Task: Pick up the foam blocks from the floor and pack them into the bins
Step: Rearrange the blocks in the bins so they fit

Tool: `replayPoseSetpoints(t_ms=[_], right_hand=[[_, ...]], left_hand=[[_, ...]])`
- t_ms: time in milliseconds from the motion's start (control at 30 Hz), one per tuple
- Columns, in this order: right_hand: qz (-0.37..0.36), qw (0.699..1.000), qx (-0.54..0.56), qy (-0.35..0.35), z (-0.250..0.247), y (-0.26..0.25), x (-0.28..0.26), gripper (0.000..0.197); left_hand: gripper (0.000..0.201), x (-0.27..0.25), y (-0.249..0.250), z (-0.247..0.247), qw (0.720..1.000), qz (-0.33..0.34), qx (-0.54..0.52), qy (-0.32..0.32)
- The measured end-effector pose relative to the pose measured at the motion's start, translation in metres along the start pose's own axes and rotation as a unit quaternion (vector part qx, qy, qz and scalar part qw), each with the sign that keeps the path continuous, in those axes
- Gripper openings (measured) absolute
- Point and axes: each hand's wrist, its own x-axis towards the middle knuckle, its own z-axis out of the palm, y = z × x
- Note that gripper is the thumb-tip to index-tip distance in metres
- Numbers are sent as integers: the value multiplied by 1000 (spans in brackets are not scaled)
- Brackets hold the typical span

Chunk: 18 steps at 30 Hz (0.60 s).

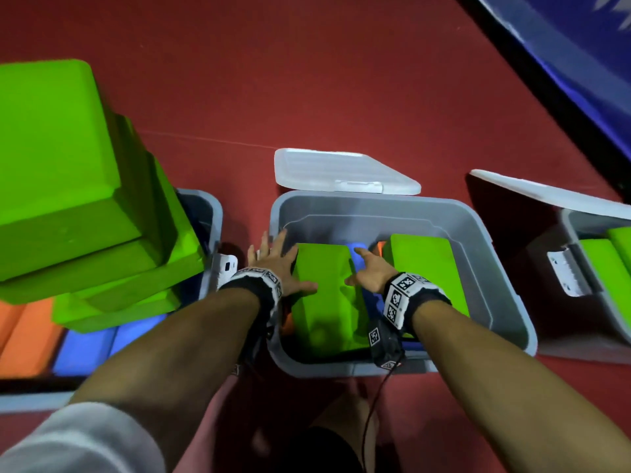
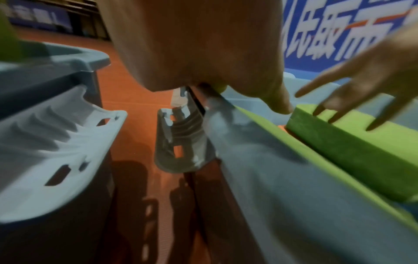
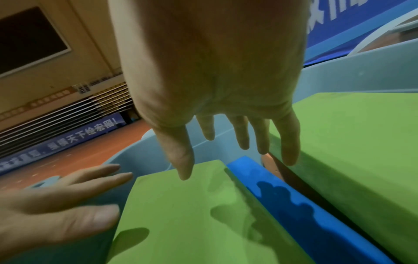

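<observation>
Head view: the middle bin (image 1: pixel 491 264) is being packed; a green block (image 1: pixel 327 298) is lying in it between both hands, with a second green block (image 1: pixel 426 268) beside it and a blue block (image 1: pixel 358 254) wedged between the two.
Left hand (image 1: pixel 276 268): fingers are being held spread and straight at the green block's left edge, nothing gripped.
Right hand (image 1: pixel 368 271): also being held wide, over the blue block.
Left bin (image 1: pixel 208 206): being overfilled, judging by the green stack (image 1: pixel 68 186) above its rim.
Right bin (image 1: pixel 580 227): green blocks are being held in it already.
Left wrist view: blurred; a block's corner is being touched by straight fingertips (image 2: pixel 282 109).
Right wrist view: no contact is being shown under the right hand's fingers (image 3: pixel 287 142).
Progress: judged mostly done; orange blocks (image 1: pixel 24 339) and blue ones at lower left are still being left to check, container unclear.
</observation>
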Motion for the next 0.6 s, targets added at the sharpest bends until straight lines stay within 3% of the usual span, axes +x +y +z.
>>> replayPoseSetpoints(t_ms=[233,400,500,600], right_hand=[[-68,991,-111,14,4,-37,26,78],[-110,980,-161,-31,11,-51,46,81],[-110,979,-160,-59,13,-51,52,82],[-87,973,-209,-33,10,-43,51,76]], left_hand=[[109,0,-4,7,999,22,29,24],[108,1,-2,11,998,13,45,38],[110,0,-2,9,999,10,31,37],[120,-1,-1,9,999,3,15,37]])
